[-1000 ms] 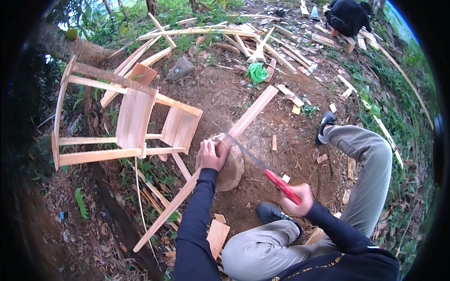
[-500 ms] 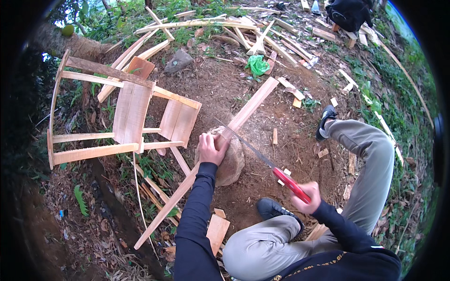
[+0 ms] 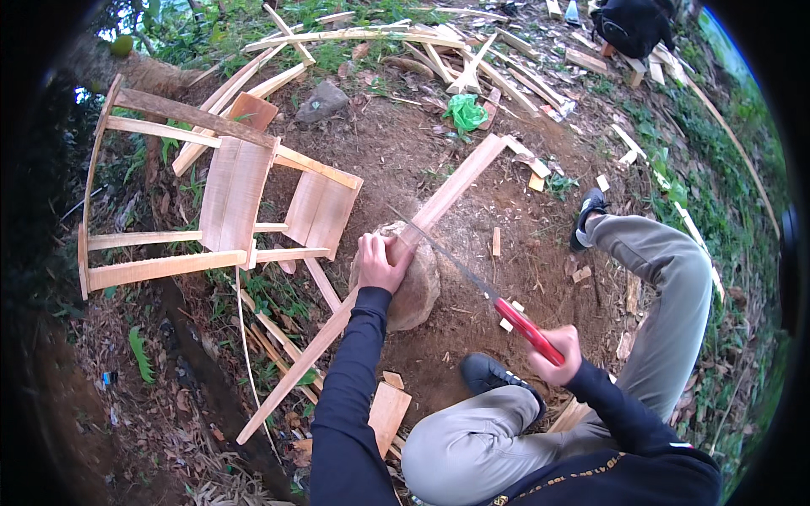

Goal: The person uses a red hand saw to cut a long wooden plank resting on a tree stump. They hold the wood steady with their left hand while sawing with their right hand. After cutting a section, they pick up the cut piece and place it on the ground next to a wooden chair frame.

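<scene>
A long wooden plank lies slantwise across a rounded stone. My left hand grips the plank where it crosses the stone, fingers wrapped over its edge. In my right hand is the red handle of a hand saw. Its thin blade reaches up and left, resting across the plank just beyond my left hand. The plank's lower end extends down and left past my left forearm.
To the left stands a wooden chair frame with slatted panels. Loose wood strips and a green plastic bag lie at the back. A grey rock sits behind the chair. Offcuts dot the soil near my shoes. A black bag is far right.
My right hand and the saw have shifted slightly down and to the right, the blade still across the plank. My left hand keeps its grip on the plank.
</scene>
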Demonstrator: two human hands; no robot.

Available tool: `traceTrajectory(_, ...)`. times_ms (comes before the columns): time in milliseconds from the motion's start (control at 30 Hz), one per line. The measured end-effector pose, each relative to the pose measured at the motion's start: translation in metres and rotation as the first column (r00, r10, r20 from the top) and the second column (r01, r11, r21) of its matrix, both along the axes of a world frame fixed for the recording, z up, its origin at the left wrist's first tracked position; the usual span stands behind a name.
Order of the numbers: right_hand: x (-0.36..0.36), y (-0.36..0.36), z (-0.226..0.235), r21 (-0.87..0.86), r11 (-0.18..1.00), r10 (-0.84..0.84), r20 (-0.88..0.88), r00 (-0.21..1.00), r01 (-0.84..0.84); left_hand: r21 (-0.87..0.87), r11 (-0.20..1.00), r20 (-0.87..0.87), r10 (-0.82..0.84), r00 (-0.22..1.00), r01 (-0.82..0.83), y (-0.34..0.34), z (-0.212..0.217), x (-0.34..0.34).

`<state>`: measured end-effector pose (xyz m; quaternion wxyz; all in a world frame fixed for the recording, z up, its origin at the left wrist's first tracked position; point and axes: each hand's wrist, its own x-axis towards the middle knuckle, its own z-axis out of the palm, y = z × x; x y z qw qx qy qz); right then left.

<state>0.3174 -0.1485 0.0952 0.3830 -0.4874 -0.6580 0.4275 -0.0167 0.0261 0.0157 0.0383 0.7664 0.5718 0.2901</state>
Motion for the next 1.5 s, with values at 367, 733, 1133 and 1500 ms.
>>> traceTrajectory(367, -0.036, 0.044, -0.004, -0.003, 1.0, 0.012, -0.052, 0.999, -0.012, 0.028, 1.0, -0.004, 0.008, 1.0, -0.008, 0.003, -0.007, -0.007)
traceTrajectory(733, -0.087, 0.119, -0.035, 0.144, 0.99, 0.009, -0.112, 0.994, 0.008, 0.079, 0.996, -0.004, -0.03, 1.0, 0.03, 0.006, 0.002, 0.003)
traceTrajectory(1133, -0.024, 0.027, -0.003, -0.013, 1.0, -0.014, -0.034, 0.999, 0.013, 0.04, 0.997, 0.032, 0.065, 0.997, -0.066, 0.003, -0.004, -0.005)
traceTrajectory(1500, -0.014, 0.04, -0.057, -0.102, 0.99, -0.091, 0.024, 0.996, 0.093, 0.062, 0.994, 0.04, 0.083, 0.996, -0.085, 0.005, -0.005, -0.005)
